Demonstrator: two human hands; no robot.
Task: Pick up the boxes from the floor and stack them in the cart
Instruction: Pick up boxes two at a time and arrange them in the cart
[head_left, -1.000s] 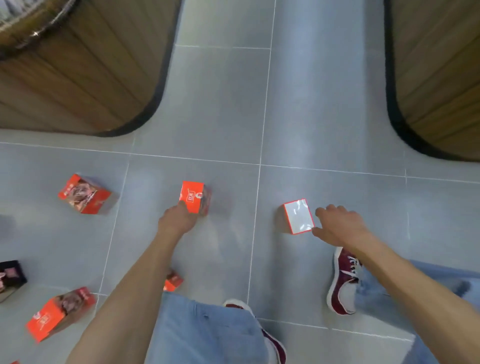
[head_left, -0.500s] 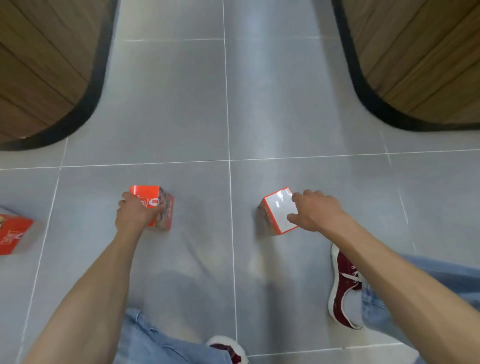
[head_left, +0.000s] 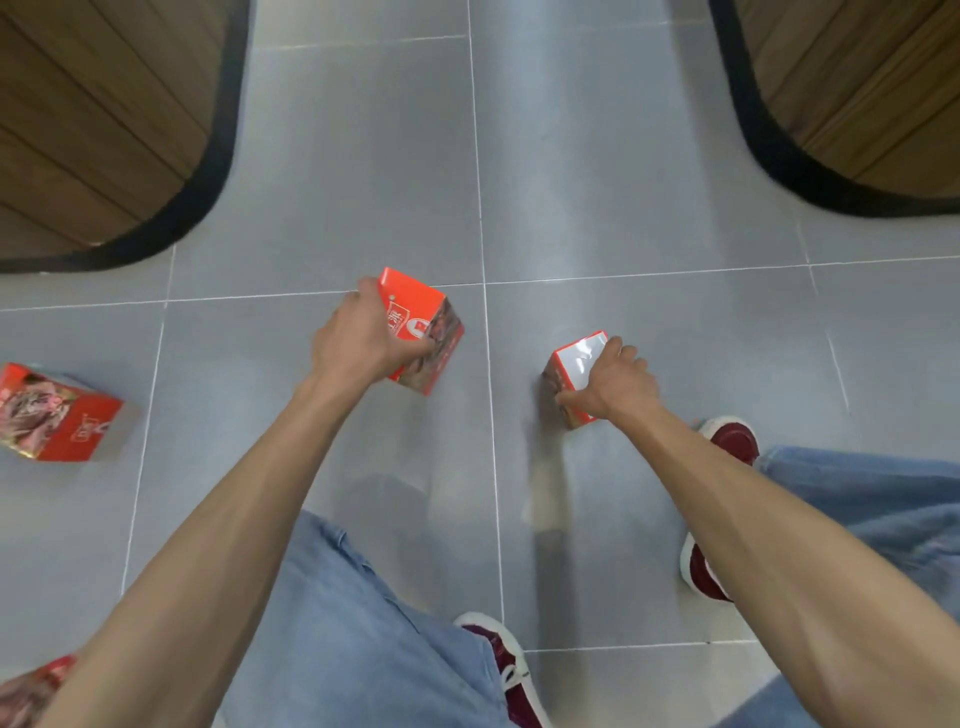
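Since the earlier frame, left box (head_left: 427, 323) lifts, tilted. Left hand (head_left: 362, 344) clamps it; right hand (head_left: 618, 387) clamps right box (head_left: 574, 361). Raise both squarely.

The left hand (head_left: 358, 343) covered the near side of the red box (head_left: 423, 332) it gripped, and the print on that box was too blurred to read. The right hand (head_left: 618, 384) hid the near end of the white-topped box (head_left: 574, 358). Well left of the left hand, a third box (head_left: 57, 415) was cut by the view's edge. Nearer still, a blurred red pack (head_left: 36, 686) barely showed behind the left forearm (head_left: 218, 519).
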